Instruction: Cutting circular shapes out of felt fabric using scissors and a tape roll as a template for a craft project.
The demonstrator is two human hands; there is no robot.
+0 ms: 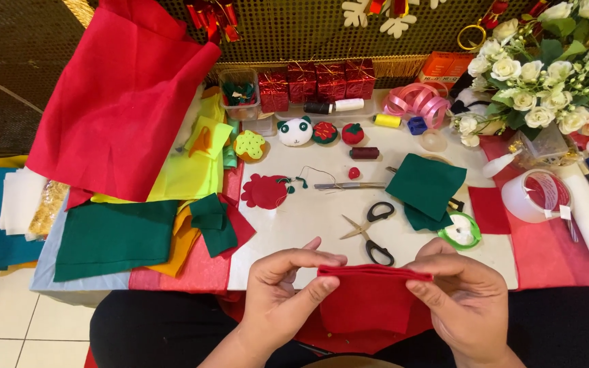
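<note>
Pinching a folded piece of red felt [366, 300] at both ends, my left hand [284, 289] and right hand [461, 293] hold it over my lap, at the near edge of the counter [308, 218]. Each hand is clamped on the felt, thumb against forefinger along the top fold, the left at its left corner and the right at its right corner. Just beyond the hands lie black-handled scissors [371, 232], their blades partly apart. Beyond the right hand sit a folded dark green felt square [425, 185] and a green tape roll [461, 230]; farther to that hand's right, a larger clear tape roll [536, 195]. Beyond the left hand lies a red felt cut-out [264, 191] with a small green stem. Well out to the left hand's side, felt sheets [114, 235] in green, yellow and red are stacked. White flowers [540, 75] stand at the far right.
</note>
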